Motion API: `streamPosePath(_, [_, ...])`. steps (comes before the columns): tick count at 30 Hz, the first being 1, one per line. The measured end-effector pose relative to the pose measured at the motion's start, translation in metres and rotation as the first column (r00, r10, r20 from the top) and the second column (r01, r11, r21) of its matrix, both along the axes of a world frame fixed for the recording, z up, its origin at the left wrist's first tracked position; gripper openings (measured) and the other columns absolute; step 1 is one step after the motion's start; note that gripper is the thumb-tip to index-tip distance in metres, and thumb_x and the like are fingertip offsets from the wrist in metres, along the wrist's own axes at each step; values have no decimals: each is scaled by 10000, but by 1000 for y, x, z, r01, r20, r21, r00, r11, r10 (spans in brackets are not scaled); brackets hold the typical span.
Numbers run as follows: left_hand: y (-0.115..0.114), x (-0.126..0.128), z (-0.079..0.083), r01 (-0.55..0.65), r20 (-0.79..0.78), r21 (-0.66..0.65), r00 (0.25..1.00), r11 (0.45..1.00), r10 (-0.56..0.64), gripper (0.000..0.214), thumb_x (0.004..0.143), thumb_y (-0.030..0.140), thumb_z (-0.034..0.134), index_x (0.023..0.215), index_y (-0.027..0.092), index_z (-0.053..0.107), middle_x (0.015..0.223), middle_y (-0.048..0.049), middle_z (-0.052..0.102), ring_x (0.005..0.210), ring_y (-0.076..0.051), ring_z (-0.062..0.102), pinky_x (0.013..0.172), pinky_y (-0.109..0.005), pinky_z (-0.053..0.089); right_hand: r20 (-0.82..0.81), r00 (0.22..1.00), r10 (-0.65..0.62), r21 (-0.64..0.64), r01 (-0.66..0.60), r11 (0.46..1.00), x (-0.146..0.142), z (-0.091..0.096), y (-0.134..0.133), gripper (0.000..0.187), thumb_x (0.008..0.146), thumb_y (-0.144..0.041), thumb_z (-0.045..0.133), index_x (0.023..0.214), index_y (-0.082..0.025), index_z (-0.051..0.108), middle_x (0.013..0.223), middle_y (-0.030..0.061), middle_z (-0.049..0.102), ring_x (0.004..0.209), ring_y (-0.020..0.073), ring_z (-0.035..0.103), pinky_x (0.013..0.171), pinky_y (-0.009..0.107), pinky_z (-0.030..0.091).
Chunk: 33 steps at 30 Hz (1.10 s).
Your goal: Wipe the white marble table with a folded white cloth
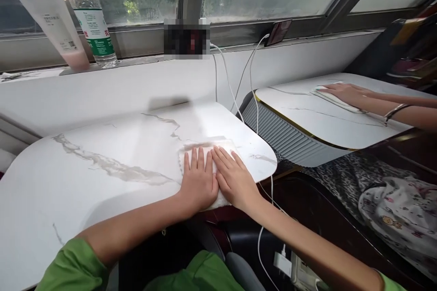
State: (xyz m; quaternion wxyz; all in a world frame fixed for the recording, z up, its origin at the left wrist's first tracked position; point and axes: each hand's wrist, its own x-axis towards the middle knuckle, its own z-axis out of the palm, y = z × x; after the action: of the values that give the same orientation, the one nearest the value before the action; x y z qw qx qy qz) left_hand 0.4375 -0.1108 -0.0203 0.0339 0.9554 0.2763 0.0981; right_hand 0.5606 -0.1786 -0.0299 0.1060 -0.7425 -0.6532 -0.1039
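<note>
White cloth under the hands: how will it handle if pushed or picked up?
Likely floppy: the cloth lies flat, with a soft-looking edge. Under the flat left hand and right hand, it should slide on the smooth-looking tabletop. Probably light: it looks thin.

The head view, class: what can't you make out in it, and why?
Head view: middle of the white cloth, covered by the left hand and right hand.
Head view: top of the plastic bottle, cut off by upper edge.
Head view: pixelated object, details blurred by mosaic.
Head view: co-worker's arms, cut off by right edge.
</note>
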Motion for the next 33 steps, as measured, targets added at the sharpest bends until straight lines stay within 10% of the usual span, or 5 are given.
streamPosePath(8, [33,14,12,-86,-17,-97,996,992,85,593,910,233,359,1443,-22,319,1492,-248,355,1427,-352,234,1171,-492,189,-33,999,26,-74,-29,997,12,1,48,585,852,-129,290,1412,-63,445,1488,111,417,1398,221,347,1157,461,264])
streamPosePath(23, [214,66,6,-240,78,-79,966,967,246,589,876,178,336,1445,25,345,1445,-171,451,1361,-264,367,1169,-397,194,-79,978,193,-23,-195,980,68,-2,249,542,893,-157,282,1406,-51,420,1478,163,431,1362,271,373,1086,462,274])
streamPosePath(33, [237,76,-2,-266,113,-27,957,964,268,550,901,187,326,1427,35,380,1445,-149,463,1351,-238,379,1179,-383,186,-111,979,172,9,-172,985,75,-3,269,528,882,-151,300,1383,-85,453,1453,139,470,1327,254,406,1093,429,264])
